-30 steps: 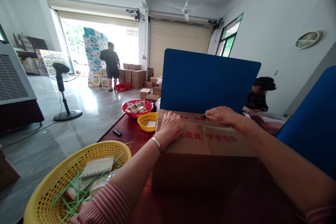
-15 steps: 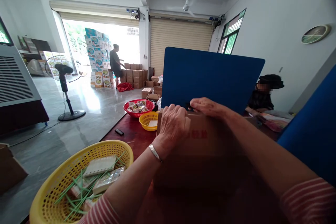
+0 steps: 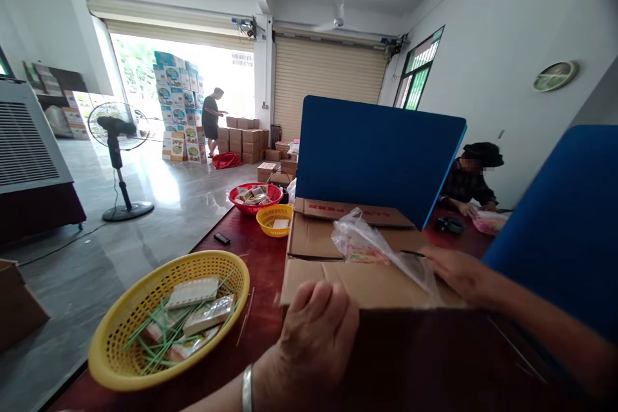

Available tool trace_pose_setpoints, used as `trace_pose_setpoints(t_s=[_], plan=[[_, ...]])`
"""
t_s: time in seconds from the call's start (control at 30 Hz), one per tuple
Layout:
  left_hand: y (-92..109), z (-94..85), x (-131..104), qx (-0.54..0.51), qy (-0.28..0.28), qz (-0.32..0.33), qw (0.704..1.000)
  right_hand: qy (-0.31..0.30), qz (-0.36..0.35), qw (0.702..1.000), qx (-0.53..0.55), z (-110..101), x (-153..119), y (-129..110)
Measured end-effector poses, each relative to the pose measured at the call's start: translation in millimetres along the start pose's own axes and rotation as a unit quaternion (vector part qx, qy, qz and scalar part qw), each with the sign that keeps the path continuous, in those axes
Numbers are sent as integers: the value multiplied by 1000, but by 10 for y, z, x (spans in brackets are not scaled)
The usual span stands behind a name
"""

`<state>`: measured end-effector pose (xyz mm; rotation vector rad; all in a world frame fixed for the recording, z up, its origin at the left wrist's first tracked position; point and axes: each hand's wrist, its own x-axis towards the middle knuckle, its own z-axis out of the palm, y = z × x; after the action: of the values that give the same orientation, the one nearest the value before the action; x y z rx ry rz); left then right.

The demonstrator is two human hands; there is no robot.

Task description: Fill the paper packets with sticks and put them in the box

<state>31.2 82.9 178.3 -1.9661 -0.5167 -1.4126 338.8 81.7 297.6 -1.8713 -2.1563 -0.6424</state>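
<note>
An opened cardboard box [image 3: 309, 238] with red printing on its far flap stands on the dark red table. A clear plastic bag [image 3: 360, 238] with small coloured pieces pokes out of its top. My left hand [image 3: 316, 335], a bracelet at its wrist, is closed at the box's near flap [image 3: 309, 273], fingers curled at the edge. At the box's right side, my right hand [image 3: 454, 270] is closed on a thin black tool [image 3: 412, 253], its kind unclear, beside the bag. Its fingers are partly blurred.
A yellow basket [image 3: 103, 347] of packets and green sticks stands left. Beyond are a small yellow basket [image 3: 263, 222], a red basket [image 3: 241, 206] and a black object [image 3: 222, 238]. Blue panels [image 3: 376, 154] stand behind and right. A co-worker [image 3: 470, 183] sits at right; another person [image 3: 211, 116] stands far off.
The near flap has come down toward me, baring the box top and the plastic bag. My left hand has moved down and nearer; my right hand has shifted right and down.
</note>
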Motion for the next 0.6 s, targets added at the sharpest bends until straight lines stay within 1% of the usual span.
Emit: trace_pose_setpoints(t_s=[0.03,0.07,0.1,0.13,0.17,0.23,0.27,0.33,0.37,0.4,0.43,0.47,0.5,0.53,0.57,0.6], plan=[[79,2,-150,-17,-4,-1,1000,40,16,999,32,179,-159,-36],[144,2,-276,-33,-29,-13,999,108,35,993,32,352,-293,-84],[189,-1,-368,-44,-69,-30,996,160,39,986,21,508,-399,-137],[213,-8,-420,-55,-117,-52,990,195,38,980,3,639,-475,-189],[213,-20,-426,-66,-172,-73,980,222,39,974,-18,738,-525,-235],[140,-49,-312,-95,-272,-110,951,243,38,968,-41,832,-560,-295],[73,-63,-202,-113,-315,-125,934,248,39,967,-37,828,-556,-303],[-101,-78,84,-151,-382,-151,899,246,37,969,-2,732,-519,-266],[-192,-75,242,-160,-399,-161,888,230,39,972,23,649,-487,-221],[-276,-63,399,-160,-406,-162,885,205,49,977,44,548,-442,-158],[-346,-42,548,-146,-423,-150,882,178,70,980,55,437,-384,-79],[-395,-10,683,-135,-436,-122,881,147,91,983,61,321,-311,14],[-421,31,800,-127,-447,-90,881,122,111,984,61,210,-222,115],[-420,80,893,-126,-453,-57,881,114,127,984,58,112,-123,221],[-393,134,959,-134,-450,-30,883,97,111,986,73,32,-17,327],[-345,192,995,-148,-442,-10,885,97,106,986,84,-23,87,426]])
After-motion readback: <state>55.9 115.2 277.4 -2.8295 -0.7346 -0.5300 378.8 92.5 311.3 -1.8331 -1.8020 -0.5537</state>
